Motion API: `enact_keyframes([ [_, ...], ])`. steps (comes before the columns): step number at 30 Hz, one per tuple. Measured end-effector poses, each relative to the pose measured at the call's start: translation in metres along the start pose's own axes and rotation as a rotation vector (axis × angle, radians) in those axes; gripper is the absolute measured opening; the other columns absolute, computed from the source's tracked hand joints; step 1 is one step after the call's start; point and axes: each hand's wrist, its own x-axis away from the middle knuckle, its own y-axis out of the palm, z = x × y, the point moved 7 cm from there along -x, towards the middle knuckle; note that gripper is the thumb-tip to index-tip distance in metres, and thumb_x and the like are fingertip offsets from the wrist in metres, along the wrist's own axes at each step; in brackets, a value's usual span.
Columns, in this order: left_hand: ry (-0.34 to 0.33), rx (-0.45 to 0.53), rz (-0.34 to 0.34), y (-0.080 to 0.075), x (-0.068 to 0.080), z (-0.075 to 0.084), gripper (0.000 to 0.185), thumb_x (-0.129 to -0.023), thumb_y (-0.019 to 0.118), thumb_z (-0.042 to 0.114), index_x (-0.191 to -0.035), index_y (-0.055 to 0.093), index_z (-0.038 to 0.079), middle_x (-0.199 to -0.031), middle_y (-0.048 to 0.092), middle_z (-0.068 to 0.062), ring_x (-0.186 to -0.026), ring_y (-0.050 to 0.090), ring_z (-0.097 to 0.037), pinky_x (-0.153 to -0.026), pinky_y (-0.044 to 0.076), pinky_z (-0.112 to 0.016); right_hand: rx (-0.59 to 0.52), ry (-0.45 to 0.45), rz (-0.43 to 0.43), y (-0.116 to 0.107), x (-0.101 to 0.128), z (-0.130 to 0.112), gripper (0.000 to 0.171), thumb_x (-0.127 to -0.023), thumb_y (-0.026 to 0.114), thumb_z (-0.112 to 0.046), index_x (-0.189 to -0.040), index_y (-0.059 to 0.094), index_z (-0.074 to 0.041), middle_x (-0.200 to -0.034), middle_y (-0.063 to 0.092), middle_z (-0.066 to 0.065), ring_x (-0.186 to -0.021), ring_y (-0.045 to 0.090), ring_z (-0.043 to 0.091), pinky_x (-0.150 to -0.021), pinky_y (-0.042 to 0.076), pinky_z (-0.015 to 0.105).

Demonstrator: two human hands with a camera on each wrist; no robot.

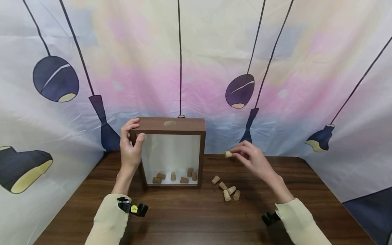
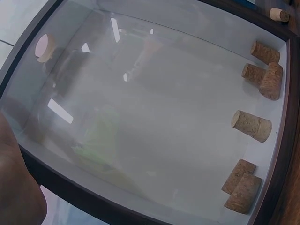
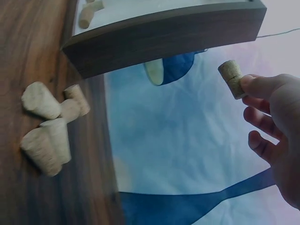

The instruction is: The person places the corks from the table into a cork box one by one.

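Five loose corks point(image 1: 227, 191) lie clustered on the dark wooden tabletop point(image 1: 190, 217), right of centre, nothing between them and the frame. Above them, the right hand point(image 1: 251, 158) pinches a small tan cork point(image 1: 228, 154) at its fingertips, held in the air just right of the shadow box point(image 1: 171, 151). The left hand point(image 1: 131, 146) grips the box's upper left corner. Six corks point(image 1: 174, 177) rest behind its glass, along the bottom, toward the tabletop's far edge.

Both arms in long pale cream sleeves, cuffs ending at the wrists. A black camera unit point(image 1: 133, 208) with a small yellow label is strapped at the left cuff, and a plain black unit point(image 1: 271, 218) at the right. Both hands are bare.
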Motion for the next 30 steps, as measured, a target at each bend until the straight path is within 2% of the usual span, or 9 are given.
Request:
enact_keyframes([
  [3, 0.008, 0.002, -0.005, 0.001, -0.001, 0.003, 0.035, -0.091, 0.058, 0.002, -0.122, 0.05, -0.011, -0.141, 0.05, -0.021, -0.137, 0.044, -0.022, -0.097, 0.036, -0.026, -0.004, -0.032, 0.024, -0.006, -0.007, -0.007, 0.02, -0.087, 0.072, -0.002, -0.105, 0.075, -0.011, -0.101, 0.065, 0.001, -0.074, 0.05, 0.003, -0.06, 0.045, 0.024],
  [11, 0.018, 0.014, -0.011, 0.006, -0.003, 0.033, 0.034, -0.09, 0.055, -0.002, -0.118, 0.047, -0.019, -0.137, 0.047, -0.034, -0.134, 0.046, -0.026, -0.098, 0.036, -0.025, -0.011, -0.111, 0.094, -0.02, -0.023, -0.022, 0.023, -0.085, 0.072, 0.005, -0.103, 0.075, -0.008, -0.099, 0.065, 0.002, -0.07, 0.049, 0.004, -0.059, 0.044, 0.024],
  [21, 0.027, 0.015, -0.008, 0.006, -0.003, 0.036, 0.034, -0.091, 0.056, 0.0, -0.118, 0.047, -0.018, -0.137, 0.047, -0.033, -0.135, 0.046, -0.026, -0.1, 0.036, -0.025, 0.0, -0.166, 0.151, -0.037, -0.044, -0.042, 0.024, -0.083, 0.073, 0.005, -0.103, 0.076, -0.008, -0.1, 0.066, 0.005, -0.071, 0.051, 0.005, -0.062, 0.04, 0.014],
  [26, 0.042, 0.019, -0.007, 0.006, -0.002, 0.035, 0.033, -0.089, 0.056, -0.003, -0.117, 0.047, -0.02, -0.136, 0.047, -0.036, -0.134, 0.046, -0.03, -0.1, 0.036, -0.024, 0.005, -0.186, 0.15, -0.042, -0.056, -0.056, 0.023, -0.085, 0.073, 0.002, -0.104, 0.076, -0.01, -0.102, 0.067, 0.003, -0.072, 0.05, 0.002, -0.062, 0.04, 0.015],
  [30, 0.029, 0.014, 0.002, 0.005, -0.001, 0.034, 0.034, -0.089, 0.056, -0.002, -0.117, 0.047, -0.019, -0.136, 0.047, -0.035, -0.134, 0.046, -0.026, -0.1, 0.036, -0.024, 0.014, -0.228, 0.155, -0.041, -0.067, -0.07, 0.021, -0.085, 0.073, 0.0, -0.104, 0.076, -0.009, -0.101, 0.067, 0.004, -0.073, 0.05, 0.005, -0.062, 0.043, 0.022],
])
